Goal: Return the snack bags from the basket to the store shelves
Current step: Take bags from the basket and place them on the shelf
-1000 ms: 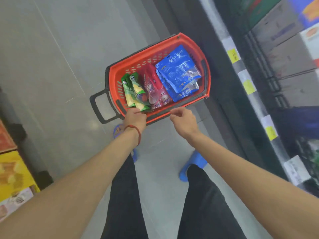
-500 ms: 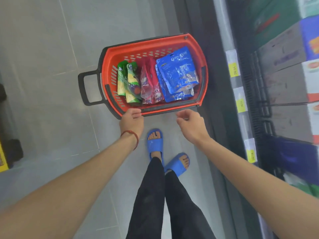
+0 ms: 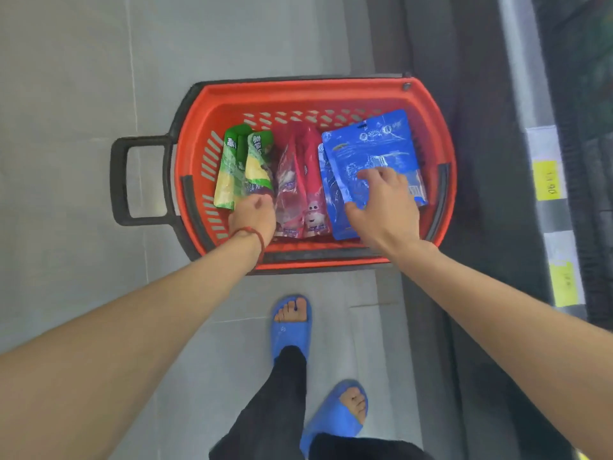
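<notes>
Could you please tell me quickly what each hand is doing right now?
Left hand: curled at the green bags; grip cannot be told.
Right hand: open, resting on the top blue bag.

Orange-red basket (image 3: 298, 94), slotted walls, black handle (image 3: 119, 180) out at nine o'clock. Inside, on the nine o'clock side, green-and-yellow bags (image 3: 238, 167). In the centre, red bags (image 3: 298, 180) with a white-faced cartoon figure. Three o'clock side, bright blue bags (image 3: 371, 144), white line drawings all over. Red cord (image 3: 258, 237) on a wrist. Blue sandals (image 3: 288, 333), black trousers (image 3: 285, 410), pale grey tiled floor (image 3: 83, 78), yellow price tags (image 3: 547, 179) at three o'clock.
</notes>
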Demonstrator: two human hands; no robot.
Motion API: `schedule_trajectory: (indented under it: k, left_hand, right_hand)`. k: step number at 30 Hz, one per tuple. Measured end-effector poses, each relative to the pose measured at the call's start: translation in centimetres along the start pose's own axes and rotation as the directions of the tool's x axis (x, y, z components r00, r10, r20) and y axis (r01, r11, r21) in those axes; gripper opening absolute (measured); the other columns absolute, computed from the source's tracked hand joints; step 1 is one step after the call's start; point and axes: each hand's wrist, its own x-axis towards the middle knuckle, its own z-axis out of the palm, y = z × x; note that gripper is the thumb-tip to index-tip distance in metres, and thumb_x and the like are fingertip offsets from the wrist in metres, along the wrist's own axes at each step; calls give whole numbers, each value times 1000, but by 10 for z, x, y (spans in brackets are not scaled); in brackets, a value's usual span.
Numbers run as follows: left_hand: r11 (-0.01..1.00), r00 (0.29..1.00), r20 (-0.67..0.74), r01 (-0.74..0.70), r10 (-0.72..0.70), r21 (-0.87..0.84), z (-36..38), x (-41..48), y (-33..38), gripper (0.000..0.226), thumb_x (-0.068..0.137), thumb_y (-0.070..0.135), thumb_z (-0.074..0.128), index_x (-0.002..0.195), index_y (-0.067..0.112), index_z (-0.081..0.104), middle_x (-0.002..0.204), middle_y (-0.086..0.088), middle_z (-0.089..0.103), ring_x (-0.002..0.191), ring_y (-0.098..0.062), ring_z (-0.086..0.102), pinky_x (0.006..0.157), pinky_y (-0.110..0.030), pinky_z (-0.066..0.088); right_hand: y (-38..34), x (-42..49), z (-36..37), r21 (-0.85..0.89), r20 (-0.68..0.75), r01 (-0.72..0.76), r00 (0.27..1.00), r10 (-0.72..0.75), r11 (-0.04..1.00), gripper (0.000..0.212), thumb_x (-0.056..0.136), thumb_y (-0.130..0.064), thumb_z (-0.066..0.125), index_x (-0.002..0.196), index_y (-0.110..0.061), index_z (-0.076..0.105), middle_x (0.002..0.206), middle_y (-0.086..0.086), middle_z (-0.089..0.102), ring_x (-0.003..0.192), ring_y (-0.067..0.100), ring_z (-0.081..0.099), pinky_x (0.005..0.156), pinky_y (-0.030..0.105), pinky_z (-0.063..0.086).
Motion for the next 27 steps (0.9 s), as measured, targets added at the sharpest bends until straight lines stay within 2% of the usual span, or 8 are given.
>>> schedule_trajectory:
  k: [3,6,11,14,19,21,23,27]
  left_hand:
    - [996,996,32,88,-88,-10,25,23,-3,48,100,45,38,108,8,68,114,-17,68,107,-34,62,96,-41,52]
    - [983,990,72,127,-118,-133,50,48,-12,59,98,52,34,125,5,57,128,-18,59,116,-35,59,101,-43,49]
    - [946,959,240,208,-148,-248,65,70,-14,79,87,70,41,147,18,40,149,-11,43,131,-34,47,111,-49,38]
    - [945,947,305,187,-100,-270,74,79,-17,76,85,73,44,145,24,42,146,-8,47,130,-30,50,110,-47,40]
    - [904,904,419,249,-87,-348,76,85,-14,67,84,65,56,133,19,54,132,-5,58,111,-25,64,101,-42,48]
    - [863,880,475,225,20,-453,78,77,-10,43,93,52,54,117,16,57,116,-3,64,96,-23,67,86,-37,58]
    - [845,882,464,186,81,-501,81,62,-6,26,100,40,48,109,16,54,96,-5,62,78,-19,63,68,-32,58]
    - [867,891,442,132,109,-481,77,28,5,18,102,26,48,97,11,57,98,-8,54,85,-20,56,82,-34,49]
  right_hand:
    - [10,29,23,-122,0,-36,999,36,992,76,84,-48,68,149,-18,40,159,14,31,148,39,24,118,54,27]
    - [26,47,56,-258,27,-69,997,79,964,102,77,-62,71,155,-18,22,165,19,15,151,46,14,117,66,20]
    - [40,57,86,-365,-54,-31,998,12,930,121,77,-72,69,161,-17,2,166,22,6,151,50,11,113,72,17]
    - [44,65,94,-360,-98,-16,995,-21,933,116,78,-75,64,161,-19,5,165,20,12,149,48,18,110,71,22]
    - [48,71,94,-359,-117,17,991,-63,933,92,93,-66,53,159,-19,9,161,18,18,145,47,24,110,67,30]
    - [50,66,90,-329,-126,39,989,-84,943,78,99,-55,50,158,-21,14,158,17,24,142,45,30,109,65,32]
    - [49,58,85,-296,-134,70,984,-114,953,65,102,-43,48,156,-21,20,154,16,30,138,42,37,108,62,34]
    - [48,39,66,-103,-137,119,982,-133,987,49,103,-28,43,150,-20,32,146,13,44,131,40,47,104,59,34]
